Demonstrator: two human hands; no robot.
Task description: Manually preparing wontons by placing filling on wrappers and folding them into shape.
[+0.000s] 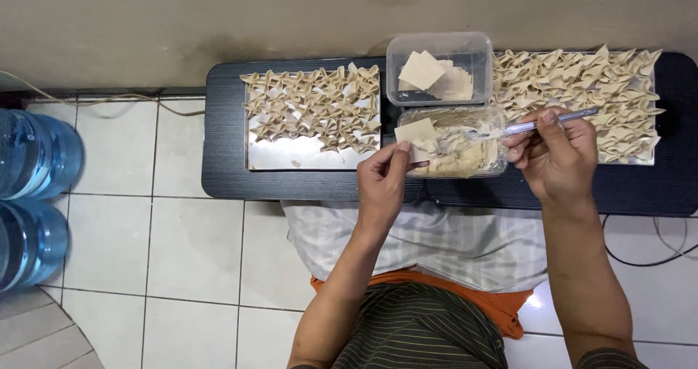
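Left hand (382, 176) pinches a thin square dough wrapper (416, 131) above the clear filling tub (452, 151). Right hand (556, 158) grips a translucent fork (534, 124), long axis roughly horizontal, tip toward the wrapper.

The two blue water bottles (29, 194) are cut off by the left edge.

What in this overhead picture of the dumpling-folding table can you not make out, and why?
- Head view: the utensil's tip is blurred and sunk in the filling tub.
- The wrapper's lower edge is hidden by the left hand.
- The right tray is partly covered by the right hand.
- The water bottles are cut off by the left edge.
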